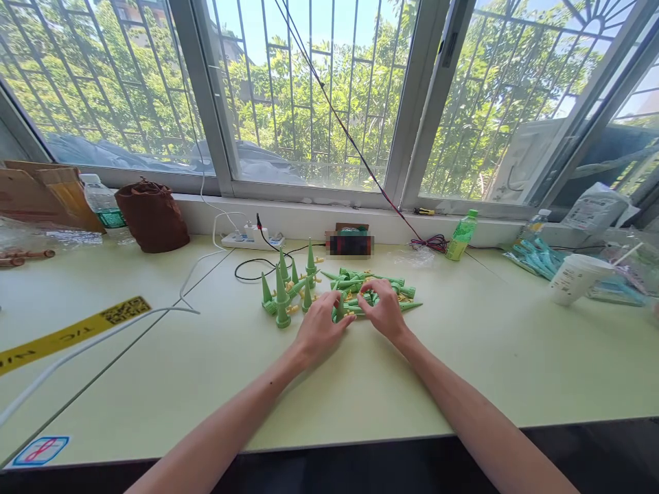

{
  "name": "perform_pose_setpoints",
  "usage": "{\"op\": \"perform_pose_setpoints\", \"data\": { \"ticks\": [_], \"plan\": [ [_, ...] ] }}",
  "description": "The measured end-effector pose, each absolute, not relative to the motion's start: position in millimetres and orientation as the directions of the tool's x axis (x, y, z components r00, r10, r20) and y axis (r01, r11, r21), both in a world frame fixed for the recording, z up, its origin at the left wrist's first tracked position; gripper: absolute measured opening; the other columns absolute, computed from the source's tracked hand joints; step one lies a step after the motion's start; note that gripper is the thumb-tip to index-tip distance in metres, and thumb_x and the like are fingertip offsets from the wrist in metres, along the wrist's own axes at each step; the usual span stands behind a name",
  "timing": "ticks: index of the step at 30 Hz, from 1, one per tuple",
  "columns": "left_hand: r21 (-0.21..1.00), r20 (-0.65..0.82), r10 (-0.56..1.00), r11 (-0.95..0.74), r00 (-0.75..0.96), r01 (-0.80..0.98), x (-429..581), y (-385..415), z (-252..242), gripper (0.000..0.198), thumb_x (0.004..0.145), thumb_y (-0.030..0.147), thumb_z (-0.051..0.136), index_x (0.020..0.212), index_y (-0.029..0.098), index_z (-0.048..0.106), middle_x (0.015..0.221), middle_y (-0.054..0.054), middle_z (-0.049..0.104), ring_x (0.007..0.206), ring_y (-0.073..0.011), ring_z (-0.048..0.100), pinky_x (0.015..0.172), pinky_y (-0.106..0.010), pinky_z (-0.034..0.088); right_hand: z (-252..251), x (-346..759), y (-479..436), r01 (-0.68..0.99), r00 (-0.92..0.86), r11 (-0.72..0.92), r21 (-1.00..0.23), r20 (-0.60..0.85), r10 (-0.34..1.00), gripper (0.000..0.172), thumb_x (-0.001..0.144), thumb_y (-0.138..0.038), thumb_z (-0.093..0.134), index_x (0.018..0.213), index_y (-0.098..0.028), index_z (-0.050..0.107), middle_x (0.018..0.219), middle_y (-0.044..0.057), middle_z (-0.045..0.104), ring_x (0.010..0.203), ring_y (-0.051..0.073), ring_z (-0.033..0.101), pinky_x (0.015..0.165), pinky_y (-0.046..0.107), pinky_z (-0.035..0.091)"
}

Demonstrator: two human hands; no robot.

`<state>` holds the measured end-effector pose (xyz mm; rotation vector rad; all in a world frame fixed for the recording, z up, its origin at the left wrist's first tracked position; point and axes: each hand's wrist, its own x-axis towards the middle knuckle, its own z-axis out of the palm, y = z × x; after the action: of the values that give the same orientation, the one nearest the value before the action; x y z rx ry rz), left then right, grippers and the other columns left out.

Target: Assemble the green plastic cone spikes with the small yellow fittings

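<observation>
Head view: left hand (320,321) gripped an upright green spike (338,311) at the near-left edge of the pile (406,291).
Right hand (386,314) was curled beside it, hold indeterminable; keeping the spike's base flat appeared advisable.

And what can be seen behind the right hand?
Behind the right hand, a loose pile of green spikes lies on the table. Whatever the hand itself covers cannot be seen.
</observation>
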<state>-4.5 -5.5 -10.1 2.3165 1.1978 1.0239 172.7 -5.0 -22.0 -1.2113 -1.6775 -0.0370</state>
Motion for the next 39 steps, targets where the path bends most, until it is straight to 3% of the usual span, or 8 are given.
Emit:
{"op": "perform_pose_setpoints", "data": {
  "ticks": [7,12,20,34,39],
  "plan": [
    [0.588,0.443,0.802,-0.597,0.399,0.546,-4,-5,-13,0.017,0.080,0.030,0.060,0.078,0.020,0.046,0.074,0.001,0.054,0.063,-0.0142,0.047,0.061,-0.027,0.035,-20,171,-7,0.637,0.051,0.522,-0.567,0.706,0.706,0.004,0.080,-0.016,0.055,0.079,-0.019,0.056,0.083,0.005,0.060,0.076,0.019,0.057,0.072,0.032,0.048],
    [0.604,0.418,0.799,-0.599,0.432,0.525,-4,-5,-13,0.008,0.083,0.026,0.055,0.086,0.020,0.051,0.074,0.001,0.056,0.060,-0.0140,0.048,0.061,-0.028,0.037,-20,171,-7,0.605,0.057,0.541,-0.585,0.709,0.703,0.005,0.081,-0.015,0.053,0.080,-0.019,0.056,0.085,0.005,0.060,0.077,0.019,0.058,0.073,0.033,0.050],
    [0.652,0.406,0.804,-0.588,0.434,0.479,-4,-4,-13,0.012,0.085,0.027,0.052,0.094,0.019,0.054,0.069,0.002,0.056,0.057,-0.0139,0.049,0.060,-0.028,0.040,-20,169,-8,0.575,0.069,0.536,-0.618,0.690,0.720,0.006,0.083,-0.017,0.053,0.084,-0.019,0.058,0.089,0.007,0.060,0.075,0.018,0.059,0.071,0.032,0.053],
    [0.890,0.403,0.898,-0.430,0.176,0.153,-3,2,-4,0.028,0.088,0.046,0.052,0.098,0.019,0.052,0.076,0.000,0.059,0.044,-0.0077,0.049,0.042,-0.021,0.039,-15,164,-14,0.499,0.051,0.565,-0.657,0.673,0.738,0.016,0.091,-0.025,0.051,0.095,-0.020,0.066,0.091,0.006,0.067,0.083,0.019,0.063,0.071,0.031,0.053],
    [0.913,0.378,0.916,-0.393,0.130,0.110,-3,4,-3,0.034,0.091,0.050,0.043,0.096,0.018,0.054,0.081,-0.002,0.063,0.040,-0.0061,0.044,0.041,-0.022,0.039,-12,161,-18,0.470,0.030,0.585,-0.661,0.674,0.738,0.019,0.092,-0.028,0.051,0.098,-0.020,0.068,0.092,0.007,0.068,0.082,0.020,0.064,0.074,0.032,0.054]
  ]
}}
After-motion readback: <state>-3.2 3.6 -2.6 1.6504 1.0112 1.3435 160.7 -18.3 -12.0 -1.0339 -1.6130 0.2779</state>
